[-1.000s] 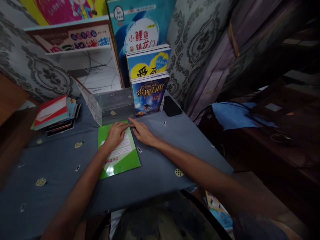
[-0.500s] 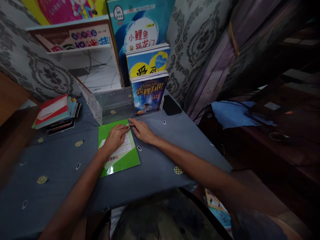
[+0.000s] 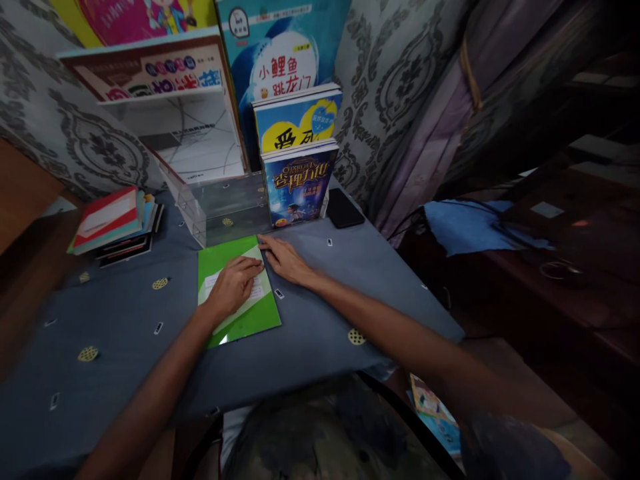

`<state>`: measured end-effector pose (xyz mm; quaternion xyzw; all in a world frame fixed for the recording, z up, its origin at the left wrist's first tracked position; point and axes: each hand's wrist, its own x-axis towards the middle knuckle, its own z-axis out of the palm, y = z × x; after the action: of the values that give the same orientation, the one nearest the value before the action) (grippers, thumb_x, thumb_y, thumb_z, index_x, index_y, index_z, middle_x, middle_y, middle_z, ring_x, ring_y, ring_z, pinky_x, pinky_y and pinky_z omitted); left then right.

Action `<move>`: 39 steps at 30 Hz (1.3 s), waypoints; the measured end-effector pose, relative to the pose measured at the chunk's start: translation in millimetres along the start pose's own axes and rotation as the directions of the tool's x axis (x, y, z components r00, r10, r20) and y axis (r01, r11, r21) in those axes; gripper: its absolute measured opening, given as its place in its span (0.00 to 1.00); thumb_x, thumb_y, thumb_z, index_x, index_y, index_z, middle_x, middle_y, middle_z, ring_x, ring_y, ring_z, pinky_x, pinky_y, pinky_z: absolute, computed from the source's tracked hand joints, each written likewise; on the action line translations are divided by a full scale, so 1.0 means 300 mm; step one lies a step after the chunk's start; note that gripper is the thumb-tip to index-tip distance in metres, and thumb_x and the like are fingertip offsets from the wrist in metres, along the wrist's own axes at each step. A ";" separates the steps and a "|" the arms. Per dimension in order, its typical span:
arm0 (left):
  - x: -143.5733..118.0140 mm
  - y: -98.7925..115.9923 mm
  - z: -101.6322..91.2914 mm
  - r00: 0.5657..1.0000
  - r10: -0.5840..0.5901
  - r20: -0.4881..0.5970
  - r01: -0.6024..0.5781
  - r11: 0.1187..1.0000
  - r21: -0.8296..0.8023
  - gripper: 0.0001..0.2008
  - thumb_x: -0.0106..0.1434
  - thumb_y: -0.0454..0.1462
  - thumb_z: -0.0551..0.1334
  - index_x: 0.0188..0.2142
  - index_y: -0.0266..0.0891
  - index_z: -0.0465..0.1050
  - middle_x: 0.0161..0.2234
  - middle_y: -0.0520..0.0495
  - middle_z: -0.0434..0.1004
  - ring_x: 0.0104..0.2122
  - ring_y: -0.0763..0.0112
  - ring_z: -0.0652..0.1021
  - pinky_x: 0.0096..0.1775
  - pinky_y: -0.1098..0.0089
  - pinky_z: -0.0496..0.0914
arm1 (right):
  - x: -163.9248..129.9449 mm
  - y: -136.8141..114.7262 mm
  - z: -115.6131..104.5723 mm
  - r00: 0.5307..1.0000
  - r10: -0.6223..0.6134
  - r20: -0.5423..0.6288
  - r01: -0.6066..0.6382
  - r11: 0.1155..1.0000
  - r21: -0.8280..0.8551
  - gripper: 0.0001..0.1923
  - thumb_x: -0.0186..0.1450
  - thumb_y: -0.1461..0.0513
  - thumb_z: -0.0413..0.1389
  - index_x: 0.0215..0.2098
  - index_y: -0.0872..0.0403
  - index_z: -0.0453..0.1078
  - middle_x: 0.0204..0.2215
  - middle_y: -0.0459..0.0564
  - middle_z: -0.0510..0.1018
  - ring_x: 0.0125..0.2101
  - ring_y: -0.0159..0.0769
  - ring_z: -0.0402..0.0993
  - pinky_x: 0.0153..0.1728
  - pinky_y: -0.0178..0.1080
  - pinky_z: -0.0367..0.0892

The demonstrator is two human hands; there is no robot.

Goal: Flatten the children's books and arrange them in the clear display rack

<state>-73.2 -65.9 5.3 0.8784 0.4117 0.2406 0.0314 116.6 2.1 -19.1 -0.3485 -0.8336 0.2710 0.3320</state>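
Fingers first: the left hand lies flat, palm down, on the green booklet, its fingers spread only slightly and pressing the pale panel in the middle of the cover, gripping nothing. The right hand rests just beside the booklet's right edge, fingers stretched forward and close together, their tips at the upper right corner of the cover; whether they pinch that corner or merely touch it I cannot tell.

That booklet lies flat on a table covered in grey-blue cloth dotted with small round yellow marks, just in front of a clear plastic book stand. Upright in the stand is a dark blue book with a gold title too small to read, and behind it a blue-and-yellow book. Taller still, a teal book bears the characters 小鲤鱼跳龙门. A white-covered book leans at the left. A stack of books with a red cover on top lies at the table's left end, and a black phone lies by the stand's right side. Grey damask-patterned fabric hangs behind.
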 end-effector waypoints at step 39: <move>-0.163 0.277 -0.052 0.991 0.114 0.066 -0.110 0.992 -0.059 0.18 0.65 0.24 0.56 0.49 0.38 0.78 0.47 0.40 0.80 0.52 0.58 0.74 0.53 0.50 0.74 | 0.003 0.011 0.011 0.999 -0.030 0.014 0.031 0.999 -0.042 0.25 0.69 0.69 0.47 0.64 0.57 0.60 0.53 0.56 0.80 0.55 0.44 0.72 0.59 0.52 0.65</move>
<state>-48.1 -159.0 20.8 0.9068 0.3534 0.2229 0.0564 115.0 4.2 -23.0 -0.3407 -0.8466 0.2507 0.3231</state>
